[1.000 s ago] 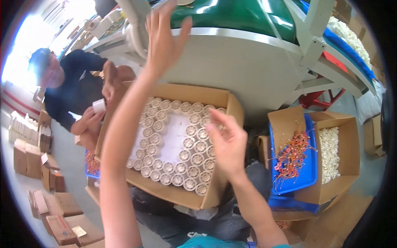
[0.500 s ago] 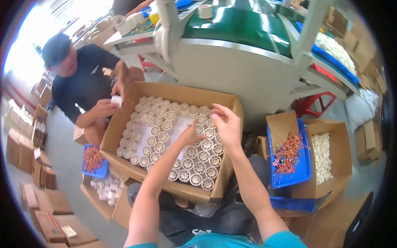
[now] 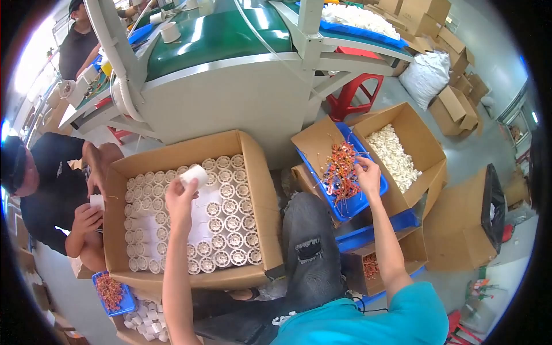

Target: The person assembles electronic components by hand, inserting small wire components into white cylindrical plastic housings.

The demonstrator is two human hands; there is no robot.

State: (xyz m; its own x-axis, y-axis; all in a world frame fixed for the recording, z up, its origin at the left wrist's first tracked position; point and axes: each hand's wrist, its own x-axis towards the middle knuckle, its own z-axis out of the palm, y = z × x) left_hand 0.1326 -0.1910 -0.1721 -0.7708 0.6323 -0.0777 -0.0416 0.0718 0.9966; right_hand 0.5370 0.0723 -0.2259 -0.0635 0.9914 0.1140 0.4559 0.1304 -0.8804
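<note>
My left hand (image 3: 181, 198) is raised over the large cardboard box (image 3: 261, 190), fingers wrapped round a white plastic cylinder (image 3: 195, 175) that is tilted on its side. Below it, rows of similar round white parts with slotted tops (image 3: 232, 223) stand on a white sheet, with a gap in the middle. Over to the right, my right hand (image 3: 368, 177) reaches into a blue tray (image 3: 344, 214) heaped with small red-orange wired parts (image 3: 342, 172). Its fingertips are closed at the edge of the heap; whatever lies between them is too small to make out.
Beside the blue tray stands a carton of small white pieces (image 3: 397, 155). A co-worker (image 3: 54, 190) sits at the left, handling a white part. A machine with a green belt (image 3: 218, 43) rises behind the box. Lower left is another blue tray (image 3: 118, 307) of red parts.
The view has swung to the right. My left hand has picked up a white cylinder, and my right hand has moved from the large box to the tray of wired parts.
</note>
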